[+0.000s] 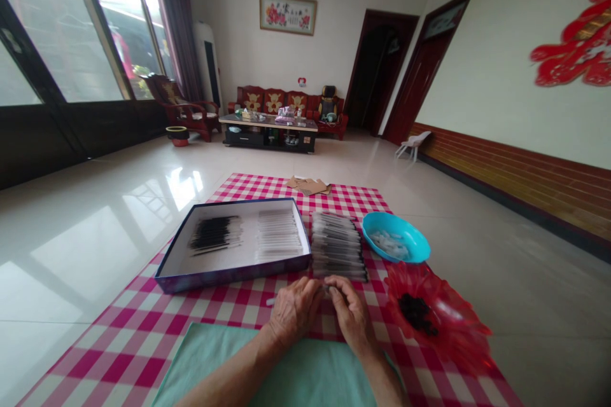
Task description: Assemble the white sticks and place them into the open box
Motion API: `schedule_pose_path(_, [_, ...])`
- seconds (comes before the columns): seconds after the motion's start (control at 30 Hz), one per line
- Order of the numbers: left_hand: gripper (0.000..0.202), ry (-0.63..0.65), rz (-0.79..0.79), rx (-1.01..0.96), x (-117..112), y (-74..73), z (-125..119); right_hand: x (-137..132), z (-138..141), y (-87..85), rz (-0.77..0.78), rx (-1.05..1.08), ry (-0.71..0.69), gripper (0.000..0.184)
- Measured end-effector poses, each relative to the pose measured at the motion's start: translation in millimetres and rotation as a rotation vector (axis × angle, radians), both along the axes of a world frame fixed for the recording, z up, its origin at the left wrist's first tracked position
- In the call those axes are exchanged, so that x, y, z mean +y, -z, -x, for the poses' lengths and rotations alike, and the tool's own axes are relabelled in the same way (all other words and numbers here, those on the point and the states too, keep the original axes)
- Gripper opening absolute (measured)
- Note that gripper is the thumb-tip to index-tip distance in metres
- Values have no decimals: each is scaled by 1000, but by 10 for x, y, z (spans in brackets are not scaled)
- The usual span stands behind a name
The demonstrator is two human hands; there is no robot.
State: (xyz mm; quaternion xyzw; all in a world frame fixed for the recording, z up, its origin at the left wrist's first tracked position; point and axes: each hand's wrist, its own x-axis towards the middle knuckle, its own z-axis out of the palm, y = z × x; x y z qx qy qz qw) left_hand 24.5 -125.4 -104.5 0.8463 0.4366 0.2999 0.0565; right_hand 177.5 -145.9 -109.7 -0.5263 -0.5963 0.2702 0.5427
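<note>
My left hand (294, 311) and right hand (351, 317), both curled nearly shut, meet at the fingertips over a small item (328, 289), too small to identify; which hand has hold of it, I cannot tell. A stack of thin pen-like tubes (337, 245) lies just ahead of my fingers. Right: red plastic dish (461, 337) of black pieces (417, 313), blue bowl (396, 229) beyond. Left: open lined box (229, 278).
</note>
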Motion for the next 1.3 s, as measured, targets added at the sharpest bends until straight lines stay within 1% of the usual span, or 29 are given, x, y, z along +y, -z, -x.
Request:
schedule_pose_path(0.07, [19, -3, -4, -6, 0, 0, 1, -8, -6, 17, 31, 55, -32, 27])
schedule_pose_path(0.13, [19, -6, -9, -15, -1, 5, 2, -9, -7, 18, 70, 89, -21, 32])
schedule_pose_path(0.27, [20, -17, -10, -13, -5, 20, -1, 4, 2, -20, 55, -25, 60, 26])
schedule_pose_path(0.37, [19, -26, -5, -9, -10, 16, 1, 5, 2, -33, 18, -69, 53, 25])
schedule_pose_path(0.47, [18, -37, 10, 4, -17, -6, 6, -4, 0, -6, 22, -36, 9, 24])
schedule_pose_path(0.57, [19, -35, 19, 19, -21, -22, 8, -4, 6, 41, 87, 62, -34, 33])
schedule_pose_path(0.63, [19, -34, 23, 21, -20, -21, 5, 3, 11, 66, 120, 114, -31, 39])
schedule_pose_path(0.7, [21, -37, 30, 22, -16, -17, 0, 13, 12, 78, 142, 104, -17, 38])
schedule_pose_path(0.8, [20, -50, 59, 20, -6, -24, -7, 27, 9, 80, 158, 55, -4, 33])
schedule_pose_path(0.87, [18, -76, 96, 10, -1, -42, -8, 31, 10, 69, 142, 2, 7, 31])
schedule_pose_path(0.97, [18, -115, 152, -9, 9, -69, -3, 10, 16, 15, 85, -107, 20, 34])
schedule_pose_path(1.07, [19, -119, 164, -39, 21, -67, 7, -65, 24, -87, 33, -257, -60, 38])
schedule_pose_path(1.17, [17, -118, 137, -94, 32, -36, 10, -154, 45, -180, 33, -415, -156, 37])
schedule_pose_path(1.23, [16, -130, 115, -127, 40, -12, 7, -185, 73, -204, 38, -482, -182, 36])
schedule_pose_path(1.3, [17, -142, 99, -149, 48, 9, 4, -184, 106, -192, 30, -548, -183, 32])
